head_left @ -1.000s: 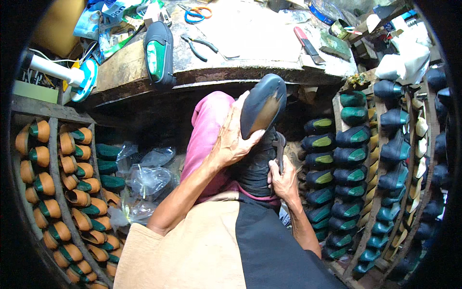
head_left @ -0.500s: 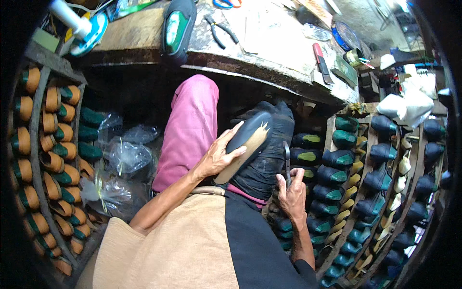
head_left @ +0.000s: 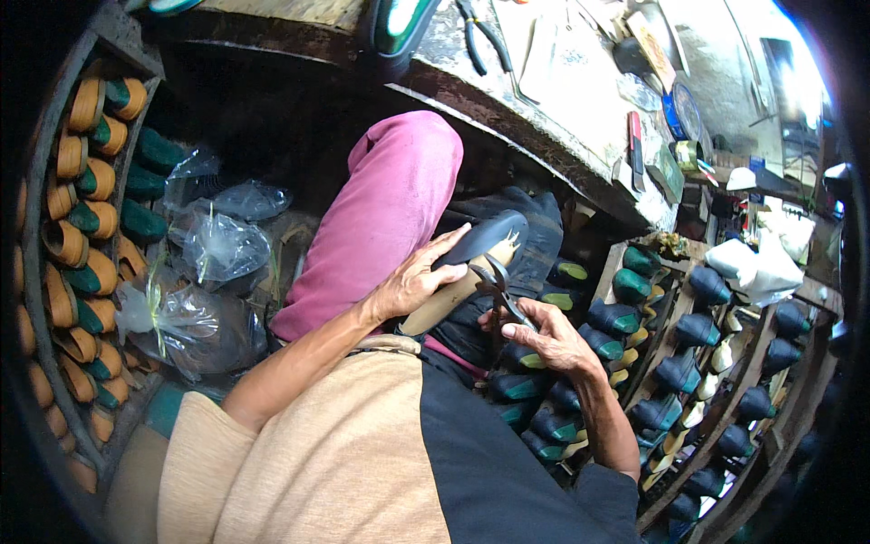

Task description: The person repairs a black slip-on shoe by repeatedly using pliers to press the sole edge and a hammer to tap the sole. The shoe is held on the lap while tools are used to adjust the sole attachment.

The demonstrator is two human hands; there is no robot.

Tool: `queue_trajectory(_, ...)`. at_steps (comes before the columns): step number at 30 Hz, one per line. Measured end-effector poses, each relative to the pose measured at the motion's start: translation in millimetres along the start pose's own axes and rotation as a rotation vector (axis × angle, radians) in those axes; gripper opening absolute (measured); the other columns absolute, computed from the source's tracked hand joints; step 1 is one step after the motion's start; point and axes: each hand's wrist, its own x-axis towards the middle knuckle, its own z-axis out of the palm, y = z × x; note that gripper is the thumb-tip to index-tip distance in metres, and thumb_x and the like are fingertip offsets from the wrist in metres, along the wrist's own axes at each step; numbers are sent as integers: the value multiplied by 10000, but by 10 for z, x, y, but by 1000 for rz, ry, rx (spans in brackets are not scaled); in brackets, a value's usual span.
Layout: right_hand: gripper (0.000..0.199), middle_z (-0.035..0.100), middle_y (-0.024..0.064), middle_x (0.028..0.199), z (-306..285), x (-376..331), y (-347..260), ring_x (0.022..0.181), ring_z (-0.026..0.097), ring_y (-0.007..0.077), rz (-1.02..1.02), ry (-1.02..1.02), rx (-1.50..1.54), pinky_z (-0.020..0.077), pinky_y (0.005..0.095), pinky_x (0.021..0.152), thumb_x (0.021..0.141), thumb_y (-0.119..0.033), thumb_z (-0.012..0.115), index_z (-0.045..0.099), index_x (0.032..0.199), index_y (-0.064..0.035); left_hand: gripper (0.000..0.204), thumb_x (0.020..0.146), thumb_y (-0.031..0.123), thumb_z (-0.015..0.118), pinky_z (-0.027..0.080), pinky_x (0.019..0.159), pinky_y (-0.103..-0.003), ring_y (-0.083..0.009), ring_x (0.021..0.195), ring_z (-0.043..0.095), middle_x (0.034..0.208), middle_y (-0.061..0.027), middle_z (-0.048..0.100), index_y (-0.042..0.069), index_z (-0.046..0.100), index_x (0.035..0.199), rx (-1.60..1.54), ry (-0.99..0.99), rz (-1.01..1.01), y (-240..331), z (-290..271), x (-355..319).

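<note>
A dark shoe upper [head_left: 482,239] on a last lies across my thighs with its underside up, showing a tan insole [head_left: 447,304] and a ragged pale edge near the toe. My left hand [head_left: 410,283] is closed round its side, thumb over the bottom and fingers along the dark upper. My right hand [head_left: 550,337] grips dark metal pincers [head_left: 497,288] by the handles. Their jaws are spread and stand over the near edge of the insole, close to my left thumb. Whether they touch the shoe, I cannot tell.
A worn workbench [head_left: 349,54] crosses ahead, bearing another shoe [head_left: 399,25], black-handled pliers [head_left: 478,41] and a red-handled knife [head_left: 635,150]. A rack of tan shoes [head_left: 62,245] stands left, beside clear plastic bags [head_left: 222,245]. Racks of dark shoes [head_left: 678,376] fill the right.
My right hand has brought the pincers left and up to the shoe, and their jaws now show spread. My left hand keeps its hold on the shoe. The view has tilted and shifted.
</note>
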Motion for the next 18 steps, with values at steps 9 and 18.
queue_trajectory(9, 176, 754, 164, 895, -231, 184, -498, 769, 683, 310, 65, -39, -527, 541, 458, 738, 1011, -157, 715, 702, 1039, 16, 900, 997, 230, 743, 320, 1361, -471, -401, 1597, 474, 1704, -266, 496, 5, 363, 1781, 179, 80, 127, 47, 54, -45)
queue_trajectory(18, 120, 715, 290, 862, 26, 203, -626, 833, 735, 519, 52, 167, -966, 568, 571, 735, 1015, -87, 656, 611, 972, 15, 833, 1022, 124, 774, 392, 1350, -474, -411, 1588, 511, 1711, -275, 504, -21, 393, 1748, 236, 206, 192, -102, 129, 8)
